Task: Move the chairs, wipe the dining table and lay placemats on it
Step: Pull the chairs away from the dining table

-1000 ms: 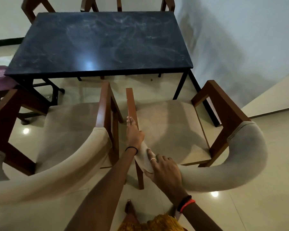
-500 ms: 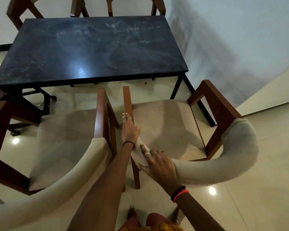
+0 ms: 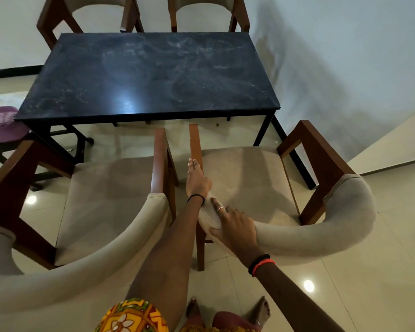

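**Contact on right armchair**

The left hand is laid flat, fingers straight, on its smooth wooden armrest. The padded, curved backrest end is clasped by the right hand. The dusty black dining table is set beyond.

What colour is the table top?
The dining table top is black with pale grey swirls, seen in head view.
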